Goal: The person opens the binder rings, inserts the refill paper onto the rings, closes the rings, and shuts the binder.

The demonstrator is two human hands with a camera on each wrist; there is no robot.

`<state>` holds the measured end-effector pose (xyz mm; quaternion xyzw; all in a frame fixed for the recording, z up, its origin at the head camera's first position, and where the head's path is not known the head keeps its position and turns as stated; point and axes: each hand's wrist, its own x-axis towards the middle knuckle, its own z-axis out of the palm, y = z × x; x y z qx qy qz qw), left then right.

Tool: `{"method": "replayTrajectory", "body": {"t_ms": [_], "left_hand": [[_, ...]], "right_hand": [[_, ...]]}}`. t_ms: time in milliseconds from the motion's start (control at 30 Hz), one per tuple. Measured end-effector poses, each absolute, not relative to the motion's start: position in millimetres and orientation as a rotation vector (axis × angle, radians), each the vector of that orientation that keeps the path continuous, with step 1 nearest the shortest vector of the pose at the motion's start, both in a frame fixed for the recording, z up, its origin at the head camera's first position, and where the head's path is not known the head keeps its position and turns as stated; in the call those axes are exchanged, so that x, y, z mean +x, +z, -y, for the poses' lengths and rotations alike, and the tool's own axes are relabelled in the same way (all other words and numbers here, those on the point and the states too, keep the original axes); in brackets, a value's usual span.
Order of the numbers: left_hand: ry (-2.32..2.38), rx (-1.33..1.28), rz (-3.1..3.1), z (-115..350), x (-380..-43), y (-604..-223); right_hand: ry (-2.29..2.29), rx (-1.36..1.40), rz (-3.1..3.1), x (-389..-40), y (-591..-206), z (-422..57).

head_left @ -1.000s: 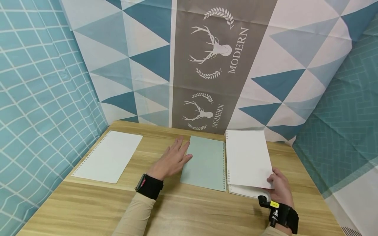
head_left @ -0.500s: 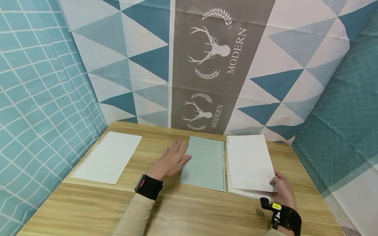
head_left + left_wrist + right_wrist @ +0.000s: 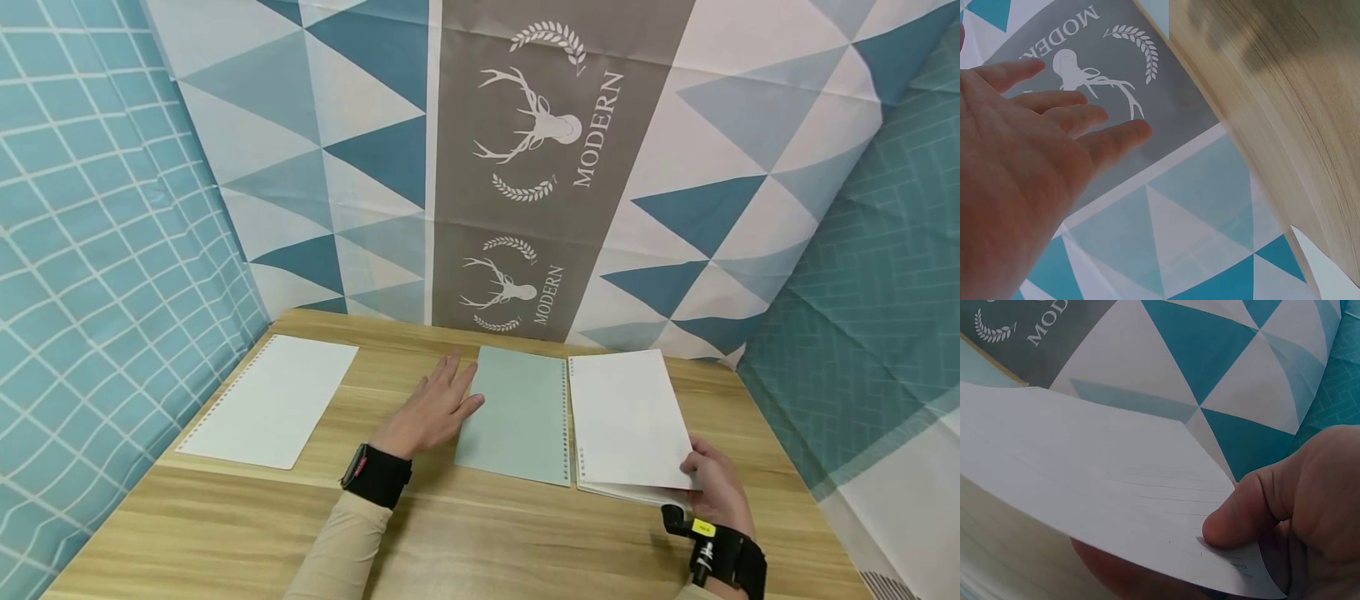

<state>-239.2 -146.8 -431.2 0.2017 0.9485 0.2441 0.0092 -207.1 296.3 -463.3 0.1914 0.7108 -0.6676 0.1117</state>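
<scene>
My right hand point(image 3: 720, 485) pinches the near right corner of a white hole-punched sheet of loose-leaf paper point(image 3: 628, 421). The thumb presses on top and the fingers reach beneath. In the right wrist view the sheet point(image 3: 1104, 462) bows upward near the hand and shows faint ruled lines. More white sheets point(image 3: 628, 495) show below its near edge. My left hand point(image 3: 431, 410) has its fingers spread beside the left edge of a pale green hole-punched sheet point(image 3: 517, 417), its thumb overlapping that edge. In the left wrist view nothing lies between the left fingers point(image 3: 1116, 140).
Another white hole-punched sheet point(image 3: 273, 402) lies at the left of the wooden table point(image 3: 480, 542). A patterned cloth point(image 3: 375, 167) hangs along the back edge, with tiled-look cloths at both sides.
My right hand and the held sheet have come slightly toward me and down, so its top edge sits lower and it lies nearer the sheets beneath. The left hand stays nearly in place.
</scene>
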Motion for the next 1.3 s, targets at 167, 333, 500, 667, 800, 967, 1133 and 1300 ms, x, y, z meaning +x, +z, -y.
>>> {"method": "replayTrajectory", "body": {"t_ms": [167, 333, 500, 667, 800, 967, 1133, 1300], "left_hand": [[0.762, 0.632, -2.955, 146.3, -239.0, -432.5], [0.770, 0.630, -2.943, 145.9, -238.5, -433.4], [0.770, 0.617, -2.944, 147.5, -238.6, -434.7], [0.759, 0.622, -2.955, 148.3, -240.3, -436.4], [0.758, 0.619, -2.949, 148.5, -241.0, -437.1], [0.759, 0.614, -2.941, 148.0, -240.8, -437.0], [0.748, 0.615, -2.930, 147.5, -240.3, -438.0], [0.743, 0.615, -2.925, 146.6, -240.2, -438.7]], "right_hand": [[-1.935, 0.613, -2.094, -206.1, -468.3, -298.8], [-1.931, 0.613, -2.084, -207.5, -469.6, -298.6], [-1.930, 0.581, -2.065, -208.1, -469.9, -298.0], [-1.936, 0.600, -2.063, -208.5, -470.5, -297.5], [-1.937, 0.585, -2.071, -208.6, -471.0, -296.9], [-1.951, 0.570, -2.062, -209.0, -471.1, -295.6], [-1.914, 0.594, -2.106, -211.4, -470.8, -293.9], [-1.863, 0.632, -2.148, -212.3, -469.4, -292.0]]}}
